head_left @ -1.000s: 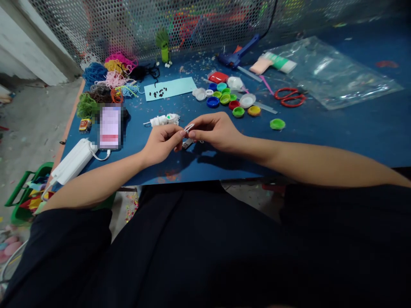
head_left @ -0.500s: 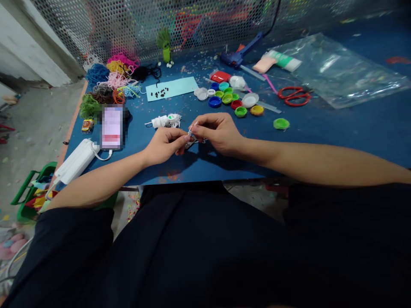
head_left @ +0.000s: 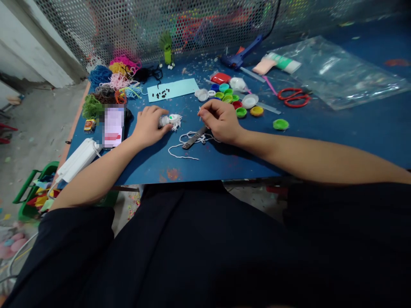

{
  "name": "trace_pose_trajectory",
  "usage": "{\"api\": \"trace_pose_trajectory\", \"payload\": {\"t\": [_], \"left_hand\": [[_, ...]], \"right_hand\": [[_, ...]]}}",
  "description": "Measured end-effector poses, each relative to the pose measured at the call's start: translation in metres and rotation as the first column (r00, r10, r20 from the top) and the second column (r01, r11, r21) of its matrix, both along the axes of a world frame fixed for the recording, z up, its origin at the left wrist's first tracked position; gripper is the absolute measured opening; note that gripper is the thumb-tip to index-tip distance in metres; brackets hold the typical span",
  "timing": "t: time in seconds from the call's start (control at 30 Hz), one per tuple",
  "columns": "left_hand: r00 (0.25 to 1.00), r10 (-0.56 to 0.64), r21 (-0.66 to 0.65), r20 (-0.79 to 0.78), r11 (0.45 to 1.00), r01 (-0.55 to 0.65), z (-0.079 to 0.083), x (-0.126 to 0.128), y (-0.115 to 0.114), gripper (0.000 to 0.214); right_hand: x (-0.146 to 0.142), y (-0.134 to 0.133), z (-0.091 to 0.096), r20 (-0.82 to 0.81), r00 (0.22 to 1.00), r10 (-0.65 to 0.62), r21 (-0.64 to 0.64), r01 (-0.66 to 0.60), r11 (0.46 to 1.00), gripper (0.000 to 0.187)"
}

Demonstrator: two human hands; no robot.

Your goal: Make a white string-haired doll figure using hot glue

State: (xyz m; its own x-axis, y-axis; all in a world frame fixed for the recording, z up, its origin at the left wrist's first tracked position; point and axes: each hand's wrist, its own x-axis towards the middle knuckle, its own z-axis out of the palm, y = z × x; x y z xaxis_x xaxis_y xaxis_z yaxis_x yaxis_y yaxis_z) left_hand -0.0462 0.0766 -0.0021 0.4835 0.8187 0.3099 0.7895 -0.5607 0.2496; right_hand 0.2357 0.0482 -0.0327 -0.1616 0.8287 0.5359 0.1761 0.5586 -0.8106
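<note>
White doll point(head_left: 173, 120) lies at three o'clock from the left hand point(head_left: 147, 125), low on the blue table point(head_left: 324, 137), with its near end tucked inside the grip. Fingers curl over its far side and the thumb runs along its near side, so the left hand is closed around it. The doll rests on its side, the part outside the grip pointing to three o'clock. Its body is white, with a small green mark on the upper face and a shaggy fringe of white strands spilling from the free end; the other end is covered by the fingers. The right hand point(head_left: 222, 122), also at three o'clock but apart from the doll, has thumb and forefinger pinched together on a pale strand point(head_left: 200, 114), probably yarn, though it is too small to be sure. At four o'clock from the doll a dark metal tool point(head_left: 193, 138) lies slantwise, its upper end reaching beneath the right hand, with loose white yarn point(head_left: 203, 137) looped and tangled about it and one tail running out towards the near edge. At twelve o'clock from the doll is a light blue card point(head_left: 184, 87) dotted with small black bits. Coloured caps point(head_left: 241, 112) cluster around one o'clock from the right hand, and red scissors point(head_left: 293, 102) lie further off between two and three o'clock.
</note>
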Motion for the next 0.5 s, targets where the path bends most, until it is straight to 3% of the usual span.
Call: {"api": "trace_pose_trajectory", "payload": {"t": [0.17, 0.33, 0.5], "left_hand": [[1.0, -0.015, -0.121, 0.003, 0.993, 0.015, 0.0, 0.002, 0.003, 0.041], [0.981, -0.127, -0.05, 0.149, 0.99, 0.136, 0.007, 0.011, -0.014, 0.042], [0.96, -0.217, 0.008, 0.18, 0.976, 0.219, 0.008, 0.018, -0.027, 0.04]], "right_hand": [[-0.002, -0.008, 0.004, 0.128, 0.991, 0.043, 0.025, -0.047, 0.999, 0.044], [-0.003, -0.014, 0.007, 0.212, 0.976, 0.039, 0.094, -0.06, 0.994, 0.038], [-0.003, -0.017, 0.008, 0.257, 0.965, 0.043, 0.128, -0.078, 0.989, 0.036]]}}
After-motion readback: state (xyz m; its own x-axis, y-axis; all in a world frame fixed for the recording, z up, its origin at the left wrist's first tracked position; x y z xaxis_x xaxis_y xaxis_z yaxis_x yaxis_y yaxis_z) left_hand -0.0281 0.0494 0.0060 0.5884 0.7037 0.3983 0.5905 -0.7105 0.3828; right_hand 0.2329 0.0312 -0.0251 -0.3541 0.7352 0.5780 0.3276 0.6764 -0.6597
